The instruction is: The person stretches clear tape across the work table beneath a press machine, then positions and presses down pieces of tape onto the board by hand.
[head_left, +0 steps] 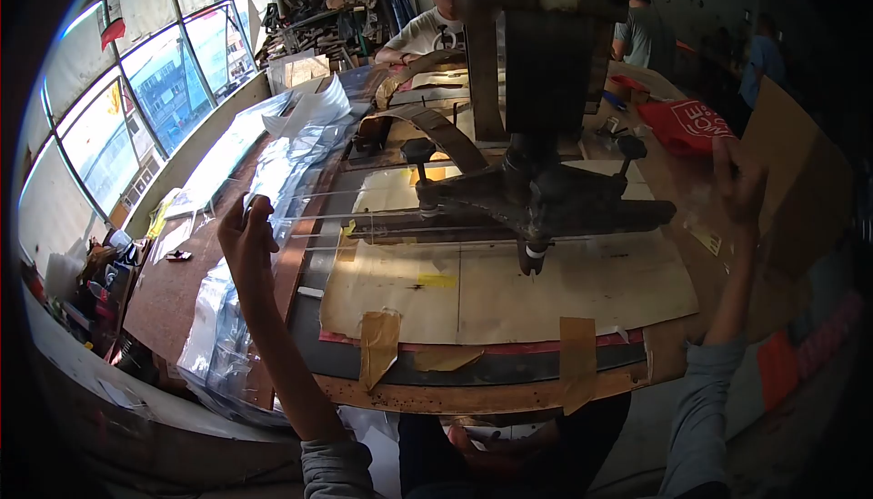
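At centre left, the left hand (247,233) is raised with curled fingers near clear plastic sheets (289,158); thin pale lines run from beside it towards the press, but whether it grips them cannot be told. The dark metal press (527,191) stands in the centre, its long bar (600,219) over a taped, pale sheet-covered board (509,294). At centre right, the right hand (741,181) is raised, fingers partly parted, its hold unclear, near a red bag (682,126) and brown cardboard (796,181).

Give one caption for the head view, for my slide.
Left hand and right hand on either side of a dark machine.
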Demonstrator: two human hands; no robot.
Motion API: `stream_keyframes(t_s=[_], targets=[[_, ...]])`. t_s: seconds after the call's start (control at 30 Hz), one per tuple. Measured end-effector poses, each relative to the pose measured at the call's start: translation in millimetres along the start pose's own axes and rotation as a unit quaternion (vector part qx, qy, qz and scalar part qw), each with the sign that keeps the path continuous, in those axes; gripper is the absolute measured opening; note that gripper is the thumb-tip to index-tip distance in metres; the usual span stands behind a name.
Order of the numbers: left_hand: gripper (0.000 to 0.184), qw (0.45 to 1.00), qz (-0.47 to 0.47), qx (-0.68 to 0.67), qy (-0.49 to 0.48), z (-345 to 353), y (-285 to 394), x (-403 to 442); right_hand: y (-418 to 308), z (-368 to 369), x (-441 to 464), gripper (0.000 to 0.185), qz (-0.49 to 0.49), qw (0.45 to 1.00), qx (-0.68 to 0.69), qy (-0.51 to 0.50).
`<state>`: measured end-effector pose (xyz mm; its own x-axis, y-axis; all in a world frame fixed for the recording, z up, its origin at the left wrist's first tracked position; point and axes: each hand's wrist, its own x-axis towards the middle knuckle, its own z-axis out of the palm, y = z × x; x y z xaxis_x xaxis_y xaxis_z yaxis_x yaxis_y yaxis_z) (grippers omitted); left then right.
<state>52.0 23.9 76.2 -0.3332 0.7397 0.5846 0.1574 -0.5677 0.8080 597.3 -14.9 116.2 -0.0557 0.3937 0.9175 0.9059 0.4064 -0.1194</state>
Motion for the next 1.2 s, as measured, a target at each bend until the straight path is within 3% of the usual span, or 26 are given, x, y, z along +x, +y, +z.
stream_keyframes(t_s=[0.3,0.6,0.9,1.2], targets=[[0.022,1.000,0.008,-0.002,0.009,-16.7,-6.9,6.1,-5.1,-3.9,0.7,0.025,-0.015,1.000,-0.008,0.012],[0.028,0.999,0.030,0.032,-0.017,-44.0,-16.4,14.8,-44.9,-3.8,5.3,0.029,-0.016,0.994,0.108,0.009],[0.026,0.998,0.017,0.054,-0.004,-36.2,-9.9,10.5,-41.8,-3.0,3.9,0.035,0.008,0.991,0.137,-0.006],[0.026,0.997,-0.008,0.078,-0.003,-37.4,-9.0,10.3,-37.0,-3.8,2.0,0.030,-0.011,0.997,0.068,-0.016]])
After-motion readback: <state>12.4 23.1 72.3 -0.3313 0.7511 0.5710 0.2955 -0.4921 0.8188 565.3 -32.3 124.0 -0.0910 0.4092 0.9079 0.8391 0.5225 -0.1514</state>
